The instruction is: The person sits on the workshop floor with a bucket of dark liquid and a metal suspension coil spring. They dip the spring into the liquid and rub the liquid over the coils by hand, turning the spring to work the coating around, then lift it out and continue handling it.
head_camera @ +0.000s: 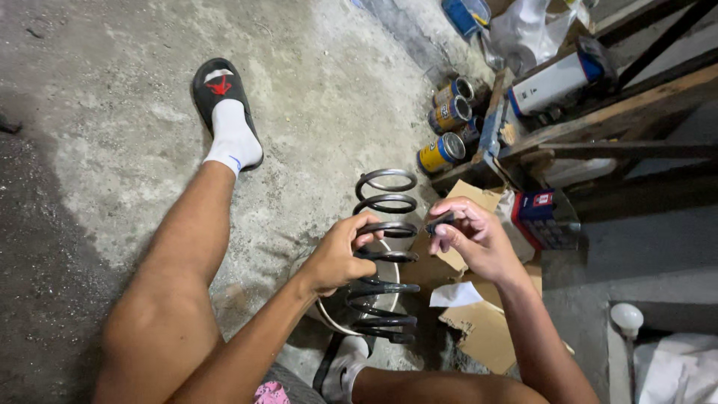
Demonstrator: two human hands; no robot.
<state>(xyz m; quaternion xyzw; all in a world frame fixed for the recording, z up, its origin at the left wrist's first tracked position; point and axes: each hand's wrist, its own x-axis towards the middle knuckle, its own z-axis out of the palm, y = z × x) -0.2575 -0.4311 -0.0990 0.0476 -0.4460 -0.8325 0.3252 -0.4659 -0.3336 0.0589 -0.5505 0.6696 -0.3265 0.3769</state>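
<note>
Spring (385,254) stands upright on floor (321,82) w/ left hand (336,258) curled round its mid coils, right hand (471,236) at 3 o'clock pinching small dark piece (440,221).

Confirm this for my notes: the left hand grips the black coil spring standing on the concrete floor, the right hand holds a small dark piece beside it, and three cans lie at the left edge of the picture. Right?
Not quite. The head view shows the three cans lying at the upper right, beside the wooden frame, not at the left edge. The rest holds: the left hand grips the black coil spring, and the right hand holds a small dark piece beside it.
</note>
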